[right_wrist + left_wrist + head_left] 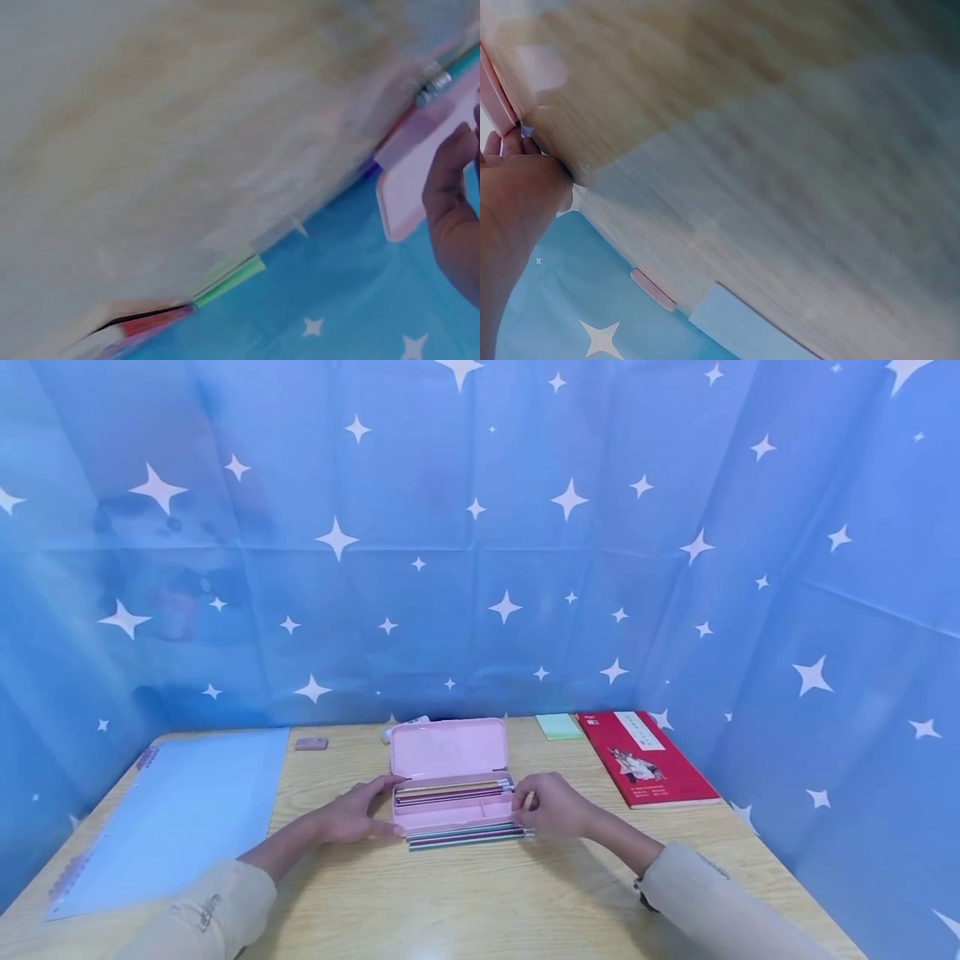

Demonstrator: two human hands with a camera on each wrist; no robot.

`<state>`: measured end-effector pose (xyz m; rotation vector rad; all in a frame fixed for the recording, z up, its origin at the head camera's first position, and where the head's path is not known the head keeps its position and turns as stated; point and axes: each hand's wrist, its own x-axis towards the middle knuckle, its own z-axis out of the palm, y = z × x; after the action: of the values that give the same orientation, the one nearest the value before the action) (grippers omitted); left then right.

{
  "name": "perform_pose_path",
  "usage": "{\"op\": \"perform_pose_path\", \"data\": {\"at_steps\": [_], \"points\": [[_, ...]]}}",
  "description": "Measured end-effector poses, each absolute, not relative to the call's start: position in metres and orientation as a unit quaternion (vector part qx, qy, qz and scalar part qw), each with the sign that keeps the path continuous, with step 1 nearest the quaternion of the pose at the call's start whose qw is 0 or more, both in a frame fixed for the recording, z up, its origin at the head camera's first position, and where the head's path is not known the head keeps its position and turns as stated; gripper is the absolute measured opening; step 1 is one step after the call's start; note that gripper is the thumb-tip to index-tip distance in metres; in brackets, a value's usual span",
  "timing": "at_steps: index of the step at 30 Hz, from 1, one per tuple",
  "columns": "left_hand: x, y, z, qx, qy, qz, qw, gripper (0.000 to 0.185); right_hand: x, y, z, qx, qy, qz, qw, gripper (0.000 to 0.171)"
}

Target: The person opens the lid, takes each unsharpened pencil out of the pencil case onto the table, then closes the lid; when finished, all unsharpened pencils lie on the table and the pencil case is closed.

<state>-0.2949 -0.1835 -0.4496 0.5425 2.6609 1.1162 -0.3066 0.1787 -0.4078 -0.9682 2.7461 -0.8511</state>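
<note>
A blue cloth (450,468) patterned with white stars hangs behind and along the sides of the wood-grain surface (457,906). At the left of the surface lies a large pale-blue sheet (187,810), and toward the back right a red book (675,777) with a white title panel and a printed figure on its cover. Between them, near the middle, sits a pink pencil case (448,750), its lid raised at the back and its tray facing the person.

The left hand (358,810) grips the left end of the case, thumb at the front corner and fingers by the hinge. The right hand (553,806) is at the right end with its fingers bent; whether it holds anything cannot be told.

Several pencils (450,792) lie lengthwise in the rear part of the tray. More pencils, the front bundle (465,841), teal and dark red among them, lie on the surface just beside the case's front edge. Pale green notes (558,727) rest near the book, a white object (408,724) is partly hidden behind the lid, and a small pinkish block (311,743) lies near the sheet.
</note>
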Motion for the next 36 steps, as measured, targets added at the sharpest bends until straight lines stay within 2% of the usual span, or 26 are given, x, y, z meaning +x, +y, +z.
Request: {"op": "perform_pose_path", "data": {"at_steps": [8,18,24,36], "points": [[-0.294,-0.181,-0.448,0.184,0.906,0.367,0.103,0.091,-0.333,0.151,-0.389,-0.311,0.910,-0.273,0.035,0.009],[-0.294,-0.183,-0.448,0.187,0.902,0.374,0.102,0.091,-0.360,0.133,-0.403,-0.321,0.913,-0.245,0.058,0.010],[-0.295,-0.184,-0.448,0.195,0.899,0.379,0.101,0.090,-0.365,0.131,-0.408,-0.320,0.916,-0.236,0.060,0.014],[-0.295,-0.186,-0.448,0.195,0.896,0.384,0.104,0.090,-0.366,0.128,-0.407,-0.333,0.915,-0.212,0.078,0.013]]}}
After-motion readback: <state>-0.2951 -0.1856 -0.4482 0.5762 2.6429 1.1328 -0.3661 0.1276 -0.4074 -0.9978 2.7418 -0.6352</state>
